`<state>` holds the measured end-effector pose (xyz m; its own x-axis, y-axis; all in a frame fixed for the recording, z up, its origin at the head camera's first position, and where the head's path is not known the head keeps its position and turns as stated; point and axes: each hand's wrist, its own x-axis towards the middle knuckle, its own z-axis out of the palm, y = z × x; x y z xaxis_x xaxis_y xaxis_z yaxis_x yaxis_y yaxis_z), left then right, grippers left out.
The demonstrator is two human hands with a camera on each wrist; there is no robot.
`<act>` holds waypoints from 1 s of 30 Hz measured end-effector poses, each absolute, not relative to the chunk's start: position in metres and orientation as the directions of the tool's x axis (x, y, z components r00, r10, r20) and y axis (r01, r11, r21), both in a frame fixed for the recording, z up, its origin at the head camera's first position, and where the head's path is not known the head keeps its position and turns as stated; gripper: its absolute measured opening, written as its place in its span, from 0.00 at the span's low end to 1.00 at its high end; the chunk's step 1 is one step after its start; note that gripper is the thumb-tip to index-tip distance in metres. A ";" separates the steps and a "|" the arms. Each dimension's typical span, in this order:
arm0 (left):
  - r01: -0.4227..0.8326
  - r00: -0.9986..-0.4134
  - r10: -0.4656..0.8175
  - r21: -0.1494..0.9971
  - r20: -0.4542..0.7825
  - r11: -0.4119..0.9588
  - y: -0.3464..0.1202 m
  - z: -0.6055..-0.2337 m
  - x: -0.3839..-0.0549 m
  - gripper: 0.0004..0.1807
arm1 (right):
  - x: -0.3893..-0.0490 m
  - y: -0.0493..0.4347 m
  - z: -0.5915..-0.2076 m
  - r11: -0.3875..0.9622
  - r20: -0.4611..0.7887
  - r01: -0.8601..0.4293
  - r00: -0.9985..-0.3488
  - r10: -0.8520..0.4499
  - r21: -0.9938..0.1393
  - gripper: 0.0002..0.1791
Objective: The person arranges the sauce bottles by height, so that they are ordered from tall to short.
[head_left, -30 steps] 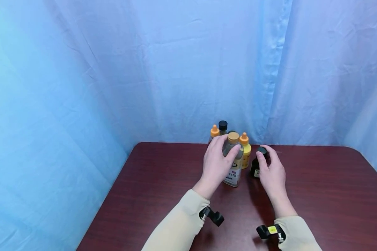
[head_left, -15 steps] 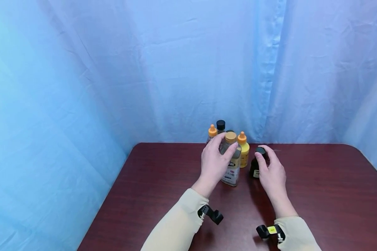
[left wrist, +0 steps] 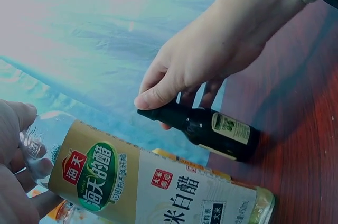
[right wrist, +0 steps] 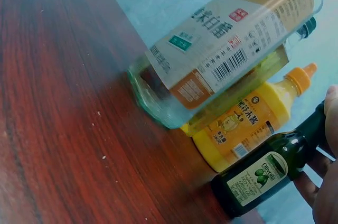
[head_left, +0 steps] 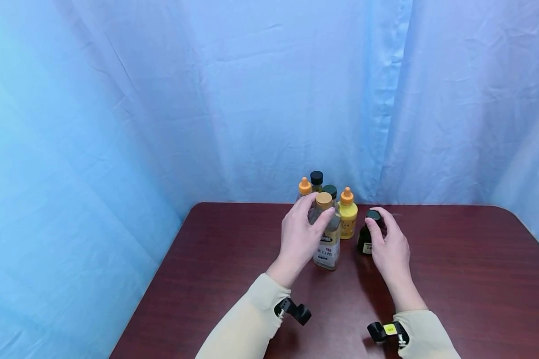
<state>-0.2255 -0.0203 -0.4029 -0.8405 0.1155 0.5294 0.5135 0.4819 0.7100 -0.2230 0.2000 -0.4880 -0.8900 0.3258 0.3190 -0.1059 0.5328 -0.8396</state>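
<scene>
Okay, the left hand has the gold-capped white vinegar bottle gripped by its neck, while the right hand pinches the olive oil bottle near its cap. Both are toward the back edge of the worktop, yellow squeeze bottle between them.

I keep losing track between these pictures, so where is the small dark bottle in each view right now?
Head: the small dark bottle is right of centre, its neck in the right hand.
Left wrist: just below and right of centre.
Right wrist: lower right.
Shared landmark: the tall clear bottle shows in all three.
</scene>
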 end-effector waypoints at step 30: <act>0.496 -0.811 0.004 0.684 0.585 0.534 -0.135 -0.386 -0.243 0.20 | -0.230 0.197 -0.490 0.535 0.335 -0.126 -0.889 0.313 -0.835 0.24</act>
